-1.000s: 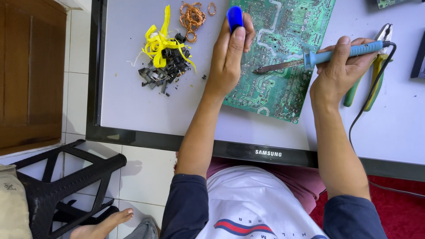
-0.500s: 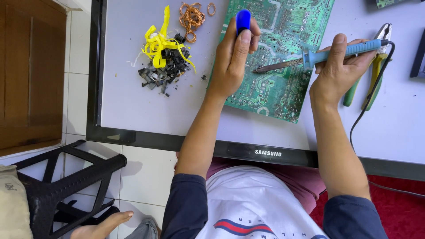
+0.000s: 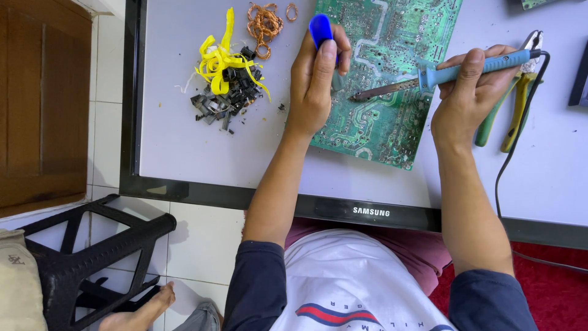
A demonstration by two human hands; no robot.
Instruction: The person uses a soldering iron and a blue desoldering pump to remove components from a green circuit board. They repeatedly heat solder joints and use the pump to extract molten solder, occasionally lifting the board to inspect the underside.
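One green circuit board (image 3: 392, 92) under both hands, left hand (image 3: 315, 83) clamped on one blue-topped tool (image 3: 321, 29), right hand (image 3: 468, 92) gripped one blue-handled soldering iron (image 3: 441, 76), tip beside left fingers, one pair of green-handled pliers (image 3: 511, 104) past right knuckles, one yellow strip tangle (image 3: 220, 58), one copper wire clump (image 3: 264, 24)

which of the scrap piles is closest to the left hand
The copper wire coils, just beside the left hand; the yellow strips and black bits lie farther out.

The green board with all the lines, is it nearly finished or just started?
Some looks done: black bits with yellow strips and copper wire curls lie piled beside the green circuit board. In hand: the right hand holds a blue-handled soldering iron, tip on the board; the left hand holds a blue-topped tool. How much remains can't be told.
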